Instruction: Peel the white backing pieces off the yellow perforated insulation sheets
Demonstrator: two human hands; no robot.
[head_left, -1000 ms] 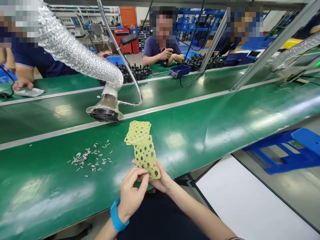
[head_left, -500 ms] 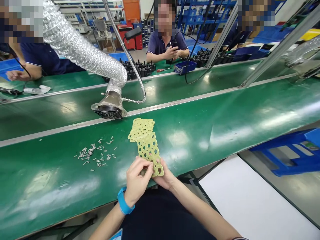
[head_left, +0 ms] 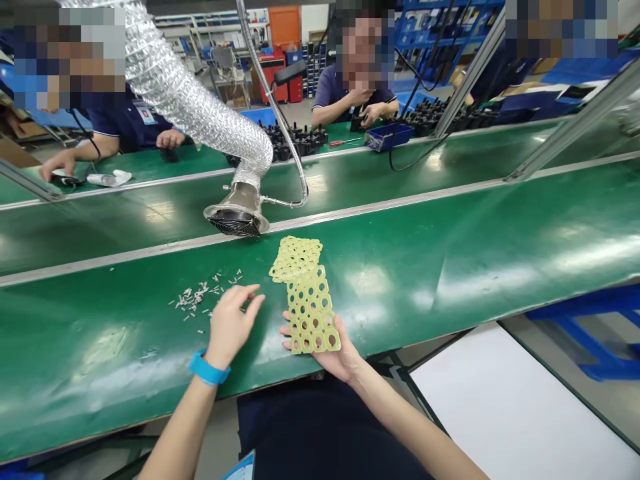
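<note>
In the head view, my right hand [head_left: 345,357] holds a yellow-green sheet [head_left: 313,310] punched with rows of round holes. The hand is under the sheet's near end, thumb at its right edge and fingertips showing at the left. The far end of that sheet reaches a small stack of similar perforated sheets [head_left: 295,259] on the green work surface. My left hand [head_left: 233,323], above a blue wristband, is off the sheet. Its thumb and forefinger are apart, with nothing visible between them. Just beyond it lie scattered small pale, tube-like pieces [head_left: 191,299], partly hidden by the hand.
An extractor hood [head_left: 237,210] on a silver hose hangs over the bench behind the sheets. Metal posts [head_left: 520,175] rise from the rail. Across the bench, people sit near black parts [head_left: 300,141] and a blue bin [head_left: 387,137]. A white board [head_left: 520,400] is at lower right.
My left hand has left the sheet and moved left to beside the small pale pieces, its fingers parting. My right hand still holds the sheet. The camera view has shifted somewhat.
</note>
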